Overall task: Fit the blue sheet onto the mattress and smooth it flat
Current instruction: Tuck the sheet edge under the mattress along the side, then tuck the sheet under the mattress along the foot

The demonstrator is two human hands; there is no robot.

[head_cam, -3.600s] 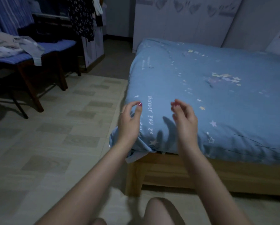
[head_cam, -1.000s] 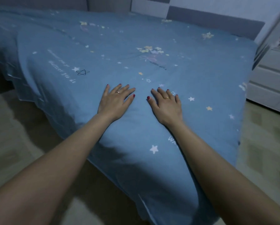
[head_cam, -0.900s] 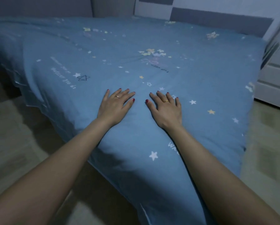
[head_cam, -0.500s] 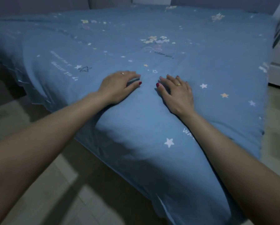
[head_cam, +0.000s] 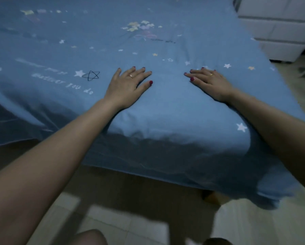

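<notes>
The blue sheet (head_cam: 166,106), printed with small stars and pale lettering, covers the whole mattress and hangs over its near corner and both sides. My left hand (head_cam: 128,85) lies palm down on the sheet near that corner, fingers straight and spread. My right hand (head_cam: 210,82) lies flat on the sheet a hand's width to the right, fingers pointing left and away. The mattress itself is hidden under the fabric. The sheet's hem hangs loose below the corner, in shadow.
A white drawer unit (head_cam: 281,25) stands close to the bed's right side. A wooden bed leg (head_cam: 212,198) shows under the hanging hem. Pale tiled floor (head_cam: 121,221) lies in front of the corner, with my knee (head_cam: 89,238) at the bottom edge.
My hands have slid apart across the sheet, the left one flattening out again after curling. The view has dropped lower, showing the corner's hanging hem and the floor.
</notes>
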